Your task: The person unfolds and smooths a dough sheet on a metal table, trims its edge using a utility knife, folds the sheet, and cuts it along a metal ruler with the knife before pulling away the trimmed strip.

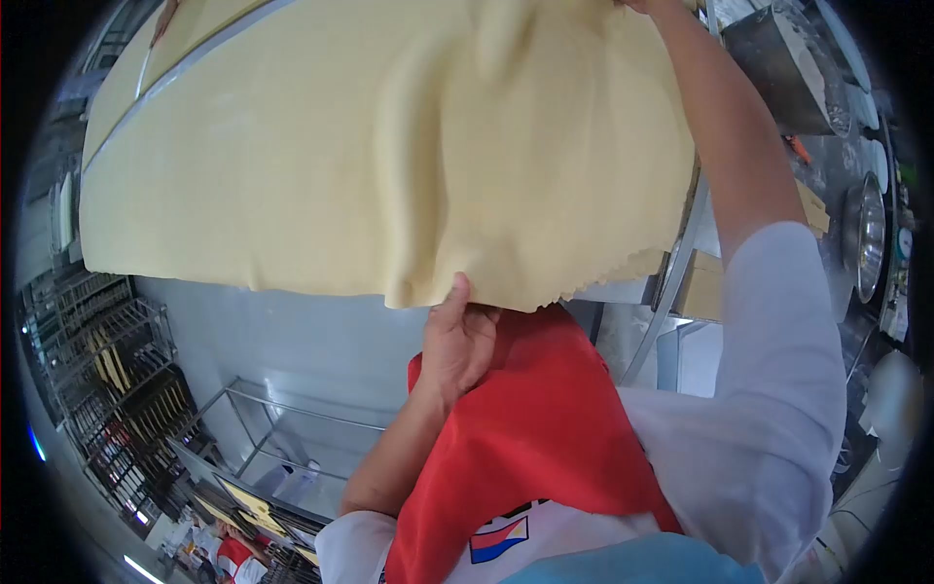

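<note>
A wide, pale yellow sheet of dough (263,175) spreads across the upper view, with a raised fold running through its middle and a ragged edge at lower right. My left hand (462,341) grips the near edge of the sheet, thumb on top and fingers partly hidden underneath. At the top of the view my right hand (638,5) is cut off by the frame; its visible fingers close on the sheet's far right edge.
A metal strip (195,56) crosses the sheet at upper left, near what looks like another person's hand (165,18). Racks of trays (126,380) stand at left. A metal bin (783,73), steel bowl (864,238) and cardboard box (700,287) are at right. A person in red (233,555) is at lower left.
</note>
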`<action>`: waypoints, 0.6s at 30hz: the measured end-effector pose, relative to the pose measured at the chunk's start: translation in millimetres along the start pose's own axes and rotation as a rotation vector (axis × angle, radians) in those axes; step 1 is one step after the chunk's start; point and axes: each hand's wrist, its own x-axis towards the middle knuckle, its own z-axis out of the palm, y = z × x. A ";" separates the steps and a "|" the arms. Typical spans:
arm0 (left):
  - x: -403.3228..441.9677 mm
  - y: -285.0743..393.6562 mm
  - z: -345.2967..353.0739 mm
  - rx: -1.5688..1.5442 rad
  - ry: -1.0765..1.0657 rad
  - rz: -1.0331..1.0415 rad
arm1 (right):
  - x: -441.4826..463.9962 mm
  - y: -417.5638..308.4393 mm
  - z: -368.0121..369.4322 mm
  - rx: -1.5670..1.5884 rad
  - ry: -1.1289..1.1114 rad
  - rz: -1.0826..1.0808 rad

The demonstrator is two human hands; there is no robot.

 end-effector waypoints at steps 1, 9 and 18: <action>0.7 -2.9 0.2 0.000 0.001 -0.003 | -7.6 0.7 -0.4 -0.031 0.041 -0.018; 17.8 -33.6 39.5 0.191 0.048 -0.114 | -2.4 5.2 58.8 -0.261 0.398 -0.024; 6.3 -21.7 31.5 0.502 -0.264 -0.468 | 17.9 68.1 -16.9 -0.549 0.358 -0.088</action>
